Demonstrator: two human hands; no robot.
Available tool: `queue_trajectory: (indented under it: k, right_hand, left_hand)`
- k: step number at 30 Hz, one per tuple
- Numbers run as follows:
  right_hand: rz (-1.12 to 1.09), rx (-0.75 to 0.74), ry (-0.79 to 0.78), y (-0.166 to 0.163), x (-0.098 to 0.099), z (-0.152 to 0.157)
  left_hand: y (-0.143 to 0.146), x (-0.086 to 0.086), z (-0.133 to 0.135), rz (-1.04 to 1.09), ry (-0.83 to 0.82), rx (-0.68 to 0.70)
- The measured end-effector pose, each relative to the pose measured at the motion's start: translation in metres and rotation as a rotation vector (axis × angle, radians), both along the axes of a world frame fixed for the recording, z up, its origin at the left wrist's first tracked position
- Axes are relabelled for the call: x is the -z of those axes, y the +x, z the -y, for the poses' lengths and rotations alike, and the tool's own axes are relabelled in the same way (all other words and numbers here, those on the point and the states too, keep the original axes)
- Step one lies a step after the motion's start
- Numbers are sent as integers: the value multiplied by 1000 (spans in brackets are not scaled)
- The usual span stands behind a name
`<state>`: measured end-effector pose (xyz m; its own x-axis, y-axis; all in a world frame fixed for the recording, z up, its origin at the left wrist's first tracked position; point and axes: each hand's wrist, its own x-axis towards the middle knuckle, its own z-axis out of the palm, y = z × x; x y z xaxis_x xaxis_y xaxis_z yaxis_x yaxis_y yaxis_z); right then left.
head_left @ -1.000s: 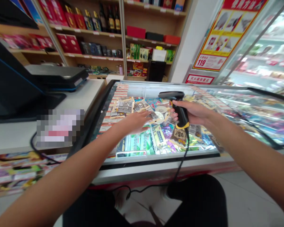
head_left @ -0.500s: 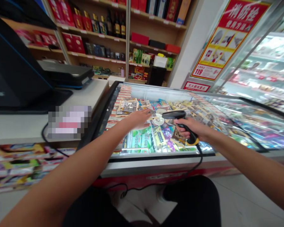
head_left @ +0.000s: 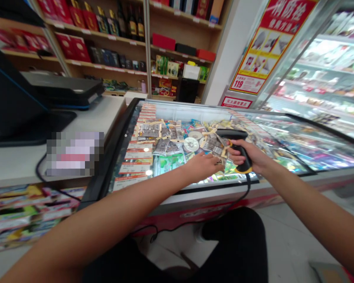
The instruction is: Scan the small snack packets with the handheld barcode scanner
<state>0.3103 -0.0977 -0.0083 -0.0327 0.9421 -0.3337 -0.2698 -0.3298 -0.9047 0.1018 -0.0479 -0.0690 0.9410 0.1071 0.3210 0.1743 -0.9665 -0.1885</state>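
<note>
My right hand (head_left: 249, 153) is wrapped around the handle of a black and yellow barcode scanner (head_left: 243, 151), its head pointing left over the glass top. Just left of it, my left hand (head_left: 205, 167) reaches across the glass with fingers stretched out, their tips at a small snack packet (head_left: 222, 163). Whether the fingers touch that packet I cannot tell. More brown snack packets (head_left: 214, 143) lie beside the scanner. Other snack packets (head_left: 149, 129) are spread at the left. A round, silvery lid-like item (head_left: 191, 144) sits between the two groups.
The packets rest on a glass-topped chest freezer (head_left: 132, 157) with price labels along its left side. A counter (head_left: 112, 114) holds a dark screen unit (head_left: 8, 98) at left. The scanner's cable (head_left: 248, 184) hangs over the front edge. Shelves of bottles (head_left: 129, 23) stand behind.
My left hand has moved right and toward me, close to the scanner. The scanner has shifted slightly right. More snack packets show at left and beside the scanner. The view has shifted.
</note>
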Motion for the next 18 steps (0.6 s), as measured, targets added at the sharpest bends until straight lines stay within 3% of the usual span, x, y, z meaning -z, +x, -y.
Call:
queue_trajectory:
  k: [4,7,10,14,18]
  right_hand:
    - [69,-63,31,1,5,12]
    - [194,-112,73,-3,8,23]
    - [393,-171,136,-7,9,30]
    - [666,-300,207,-12,9,32]
    - [878,-345,256,-18,8,31]
  left_hand:
    - [-6,-12,-19,62,-33,-72]
    - [-29,-28,-45,368,-233,-314]
    - [-54,-38,-73,566,-440,-430]
    - [-80,-39,-101,600,-596,-534]
    - [-89,-38,-107,587,-625,-577]
